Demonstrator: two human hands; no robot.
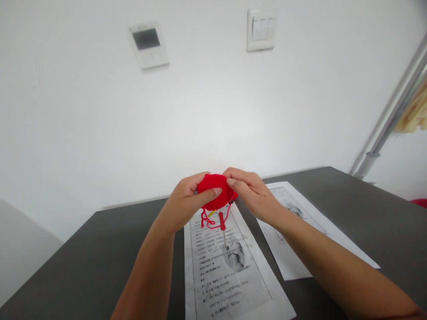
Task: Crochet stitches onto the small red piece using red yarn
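Note:
A round red crocheted piece (214, 181) is held up above the far part of the table between my two hands. My left hand (183, 200) grips its left side, the thumb lying across the front face and the fingers hidden behind. On the right edge, the thumb and fingers of my right hand (251, 192) pinch the rim. Loose red yarn (209, 222) dangles below the piece. Under it, a crochet hook (222, 221) with a red handle lies on a printed sheet (227, 289). Something small and yellow (211, 214) shows beside the yarn, too small to name.
A second printed sheet (293, 262) lies to the right, partly under my right forearm. The dark table (83, 266) meets a white wall bearing a thermostat-like panel (149, 46) and a light switch (262, 30). A grey pipe (390, 129) slants at the right.

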